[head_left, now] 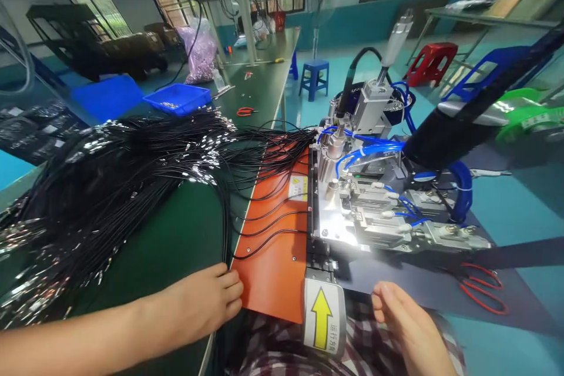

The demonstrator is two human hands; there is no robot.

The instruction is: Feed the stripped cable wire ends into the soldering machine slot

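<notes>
My left hand (218,295) is closed at the table's edge, its fingers curled where a strand of black cables (226,229) runs down into it. How many cables it holds is hidden. My right hand (408,317) is pinched, thumb against fingers, just in front of the machine (352,200); anything between the fingertips is too small to make out. Several black cables cross the orange plate (273,270) into the machine's left side. A large heap of black cables (110,170) with shiny metal ends covers the green table (176,247) to the left.
Below the machine a curved guard (324,317) bears a yellow arrow. Red-handled scissors (484,288) lie at the right. Further back are red-handled pliers (247,111), a blue tray (178,98) and a bag of small pinkish parts (200,50). A thick black sleeve (467,117) slants over the machine.
</notes>
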